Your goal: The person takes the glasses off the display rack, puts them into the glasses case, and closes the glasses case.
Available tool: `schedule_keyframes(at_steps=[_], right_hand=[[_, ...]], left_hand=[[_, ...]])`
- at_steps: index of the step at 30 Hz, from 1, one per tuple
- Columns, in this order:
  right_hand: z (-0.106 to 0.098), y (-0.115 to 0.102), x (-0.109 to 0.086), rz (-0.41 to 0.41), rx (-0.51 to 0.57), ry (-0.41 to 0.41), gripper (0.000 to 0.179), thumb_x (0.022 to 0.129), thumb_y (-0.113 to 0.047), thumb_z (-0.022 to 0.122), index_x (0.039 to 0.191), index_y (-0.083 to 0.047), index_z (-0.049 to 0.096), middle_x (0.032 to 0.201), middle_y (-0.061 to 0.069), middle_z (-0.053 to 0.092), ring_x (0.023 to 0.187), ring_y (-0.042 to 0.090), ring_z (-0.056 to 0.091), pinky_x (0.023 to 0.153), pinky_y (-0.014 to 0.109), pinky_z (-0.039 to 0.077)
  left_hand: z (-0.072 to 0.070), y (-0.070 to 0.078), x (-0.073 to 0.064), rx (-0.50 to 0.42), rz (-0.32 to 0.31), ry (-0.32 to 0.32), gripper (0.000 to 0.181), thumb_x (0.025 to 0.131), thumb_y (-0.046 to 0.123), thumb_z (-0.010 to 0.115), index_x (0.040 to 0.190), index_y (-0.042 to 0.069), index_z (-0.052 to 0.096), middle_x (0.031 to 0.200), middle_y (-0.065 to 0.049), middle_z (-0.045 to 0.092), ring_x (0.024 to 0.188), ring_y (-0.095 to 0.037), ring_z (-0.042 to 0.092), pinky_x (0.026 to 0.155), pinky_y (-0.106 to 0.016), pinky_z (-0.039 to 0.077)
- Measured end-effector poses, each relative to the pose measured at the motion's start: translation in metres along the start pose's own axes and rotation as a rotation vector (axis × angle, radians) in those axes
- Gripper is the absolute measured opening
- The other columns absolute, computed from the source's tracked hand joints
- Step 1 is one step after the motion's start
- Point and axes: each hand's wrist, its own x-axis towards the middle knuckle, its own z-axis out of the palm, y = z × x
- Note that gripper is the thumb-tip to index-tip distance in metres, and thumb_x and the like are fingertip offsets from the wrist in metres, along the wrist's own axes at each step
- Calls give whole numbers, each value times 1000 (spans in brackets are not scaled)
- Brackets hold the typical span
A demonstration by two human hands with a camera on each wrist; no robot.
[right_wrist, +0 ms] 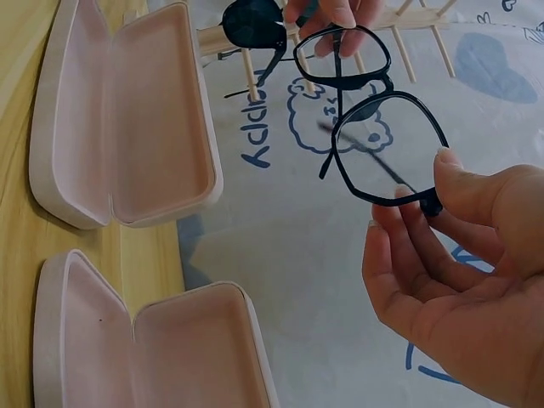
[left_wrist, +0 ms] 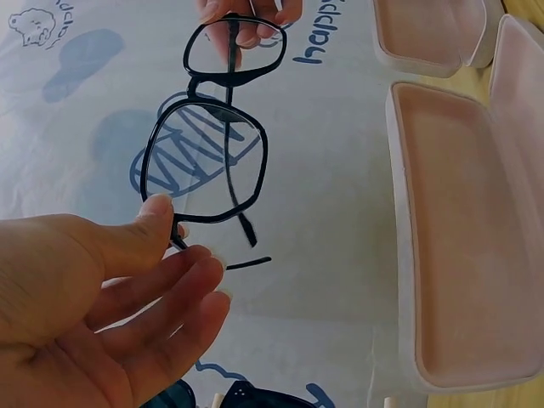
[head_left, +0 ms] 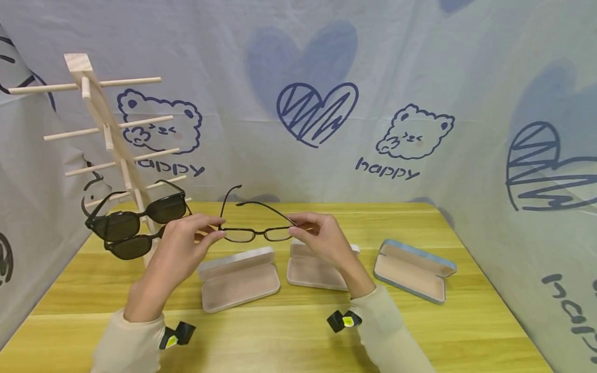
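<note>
Glasses (head_left: 259, 233) are hanging in the air between the two hands, clear of every case: off the right side of the left hand (head_left: 185, 239), off the left side of the right hand (head_left: 323, 236). Long axis is running hand to hand, roughly level. Neither hand is nearer; both are touching the frame. Left hand is pinching its end at the hinge corner, thumb on the front; right hand is pinching the opposite corner likewise. Temples are sticking out on the far side, unfolded, the right one slanting in toward the left hand's side. Key relation: the cases are lying lower than the hands, on the tabletop (head_left: 275, 336). Left case (head_left: 240, 287) is sitting below and right of the left hand; middle case (head_left: 310, 274) is sitting below the right hand, partly hidden by that hand and forearm; blue case (head_left: 410, 277) is sitting out to the right of the right hand. All are standing open, no eyewear showing in them. Rack (head_left: 99, 103) is standing just left of the left hand, carrying upper sunglasses (head_left: 116, 226) and lower sunglasses (head_left: 132, 248), the lower pair partly blocked by that hand. Counting: clear glasses 1, sunglasses 2, cases 3, rack 1, hands 2.
</note>
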Motion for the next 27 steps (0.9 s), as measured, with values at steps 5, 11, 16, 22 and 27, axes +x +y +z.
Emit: schedule_keyframes(at_steps=[5,11,16,22,27], right_hand=[[2,3,0,-43,-5,-4,27,99,-8,69,123,4,72,119,21,74,100,22,74,89,29,62],[3,1,-1,-29,10,-16,27,99,-8,68,124,3,71,122,22,73,104,27,73,92,29,61],[4,0,-2,-16,25,-20,27,100,-7,66,123,5,71,123,23,72,109,33,72,96,31,60],[4,0,-1,-13,20,-20,26,100,-6,66,123,5,71,123,25,72,109,34,72,96,30,60],[2,2,0,-24,27,-21,26,100,-6,66,123,6,70,124,25,71,111,35,72,98,31,60]], left_hand=[[1,-1,0,6,-1,4,22,93,4,75,115,2,77,111,-16,77,93,-30,74,77,-47,63],[2,-3,-1,7,0,1,22,93,4,74,115,3,77,112,-15,77,93,-29,73,76,-46,63],[3,-4,-2,-1,11,2,22,93,4,75,115,3,77,111,-14,77,93,-28,74,75,-45,64],[4,-6,-2,-14,7,-3,24,94,5,74,117,3,76,115,-15,77,94,-29,74,76,-46,64],[6,-8,-1,-34,-12,-23,31,95,7,74,125,1,71,121,-18,74,97,-31,74,78,-47,63]])
